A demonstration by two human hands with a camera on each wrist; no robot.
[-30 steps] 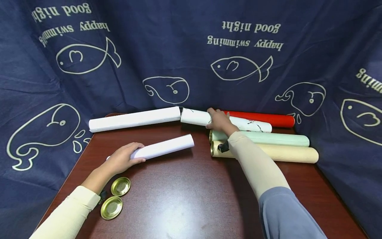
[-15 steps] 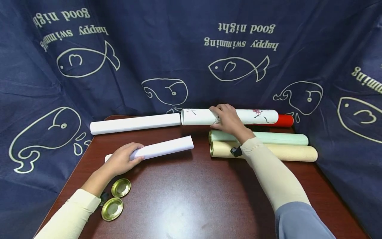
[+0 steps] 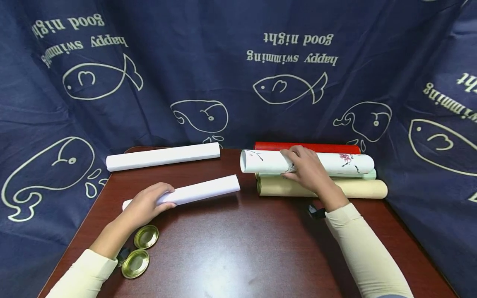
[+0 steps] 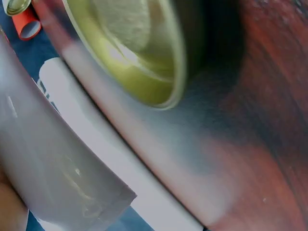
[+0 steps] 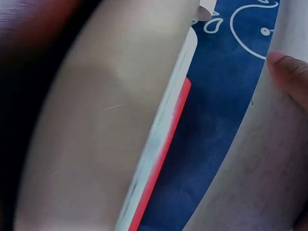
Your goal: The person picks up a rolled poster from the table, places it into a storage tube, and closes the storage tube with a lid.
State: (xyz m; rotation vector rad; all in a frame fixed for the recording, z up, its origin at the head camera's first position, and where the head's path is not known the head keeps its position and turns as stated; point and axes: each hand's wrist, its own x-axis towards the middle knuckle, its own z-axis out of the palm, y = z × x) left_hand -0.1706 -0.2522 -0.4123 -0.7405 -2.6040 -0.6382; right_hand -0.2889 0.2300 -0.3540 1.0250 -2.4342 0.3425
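L hand (image 3: 147, 203) grips near-left white tube (image 3: 205, 190); R hand (image 3: 307, 169) grips floral tube (image 3: 335, 163) at right. Both tubes prob. light, stiff, dentable; approx. mid-length hold rec.

- The right hand (image 3: 307, 169) has carried the flower-printed tube (image 3: 337, 162) from over the red tube (image 3: 331, 149) to its near side.
- The printed tube's right end, short of the red tube's before, now reaches past it.
- The red tube's left end has come into view.
- The mint-green tube (image 3: 369, 174), in front of the red tube, is now mostly hidden.
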